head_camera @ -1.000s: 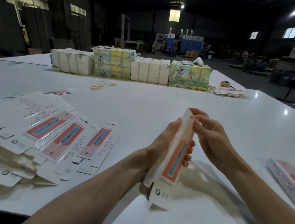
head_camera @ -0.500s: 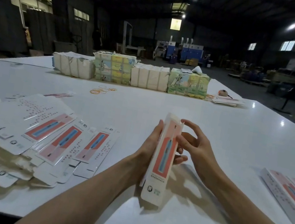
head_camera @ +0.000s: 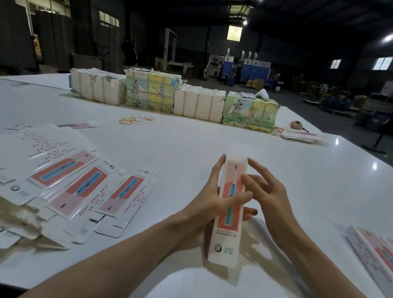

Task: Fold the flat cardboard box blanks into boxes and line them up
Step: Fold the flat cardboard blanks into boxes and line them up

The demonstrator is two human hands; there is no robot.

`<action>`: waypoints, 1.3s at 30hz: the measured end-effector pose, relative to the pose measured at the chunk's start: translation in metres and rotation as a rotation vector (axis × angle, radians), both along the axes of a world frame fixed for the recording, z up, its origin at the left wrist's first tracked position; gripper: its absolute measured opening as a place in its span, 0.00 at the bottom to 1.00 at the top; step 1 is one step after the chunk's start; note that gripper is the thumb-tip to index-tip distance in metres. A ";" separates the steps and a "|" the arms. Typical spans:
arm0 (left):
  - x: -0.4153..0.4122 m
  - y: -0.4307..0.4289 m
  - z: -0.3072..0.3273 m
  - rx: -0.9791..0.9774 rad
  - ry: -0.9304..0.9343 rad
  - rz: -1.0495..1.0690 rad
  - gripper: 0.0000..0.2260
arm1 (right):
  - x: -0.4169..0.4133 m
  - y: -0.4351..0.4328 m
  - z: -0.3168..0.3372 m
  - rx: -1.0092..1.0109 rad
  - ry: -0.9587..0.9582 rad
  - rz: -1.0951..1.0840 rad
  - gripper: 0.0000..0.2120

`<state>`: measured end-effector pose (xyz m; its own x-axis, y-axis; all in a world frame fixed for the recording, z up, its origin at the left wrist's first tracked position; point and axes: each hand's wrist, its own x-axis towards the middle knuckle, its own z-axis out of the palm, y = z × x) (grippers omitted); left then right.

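**Head view.** A long, narrow box [head_camera: 224,245], white with a red panel and a blue printed figure on its front, was held nearly upright over the white table [head_camera: 190,295], directly before the person and towards the table's near edge.

The left hand [head_camera: 204,201] gripped it at mid-length. The thumb lay curled across the printed front, the fingertips emerged from behind at the box's right edge, and the index finger ran up along the left edge.

The right hand [head_camera: 272,201] was spread and relaxed, grasping nothing (its index fingertip touched the box's upper right corner, and a second fingertip rested on the front face just below).

The box's lower end appeared to hang clear of the table, its shadow falling beneath.

To the person's left, flat blanks [head_camera: 83,186] lay fanned and overlapping on the table, most with printed sides up, some showing brown card. At the right edge of the view, folded boxes [head_camera: 381,257] lay side by side on the table, well apart from the hands.

Farther off, loose rubber bands [head_camera: 135,119] lay near the table's middle. Beyond them four wrapped bundles [head_camera: 173,97] stood in a row along the far side, two white and two colour-printed. A thin stack of cards [head_camera: 297,135] lay just beside the rightmost bundle.
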<state>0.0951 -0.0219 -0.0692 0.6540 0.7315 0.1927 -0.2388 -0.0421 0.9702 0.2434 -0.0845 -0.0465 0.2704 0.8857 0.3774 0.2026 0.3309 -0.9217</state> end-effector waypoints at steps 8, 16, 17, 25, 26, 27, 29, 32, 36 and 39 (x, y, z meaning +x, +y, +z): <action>-0.009 0.006 0.004 0.054 0.084 0.048 0.39 | -0.004 0.000 -0.003 -0.039 -0.031 0.070 0.16; -0.013 0.005 0.007 0.063 0.188 0.043 0.37 | -0.005 0.003 -0.007 -0.053 -0.064 0.035 0.11; -0.013 0.004 0.007 0.045 0.177 0.036 0.38 | -0.005 0.003 -0.006 -0.046 -0.042 0.017 0.13; -0.008 0.004 0.007 0.035 0.155 0.016 0.40 | 0.000 0.004 -0.002 -0.057 0.158 -0.066 0.17; -0.008 0.004 0.006 0.038 0.142 0.005 0.40 | -0.001 0.004 -0.001 -0.060 0.166 -0.069 0.17; -0.007 0.005 0.005 0.046 0.131 -0.008 0.40 | -0.001 0.004 0.000 -0.064 0.172 -0.068 0.17; -0.008 0.007 0.003 0.067 0.120 -0.029 0.39 | 0.000 0.005 0.001 -0.078 0.183 -0.069 0.18; -0.007 0.005 0.003 0.086 0.116 -0.065 0.39 | 0.003 0.007 0.001 -0.094 0.247 -0.081 0.15; -0.004 0.000 0.004 0.105 0.149 -0.104 0.39 | 0.007 0.005 0.000 -0.030 0.129 -0.148 0.10; -0.007 -0.001 0.006 0.126 0.167 -0.136 0.37 | 0.010 0.002 0.000 0.029 0.053 -0.168 0.09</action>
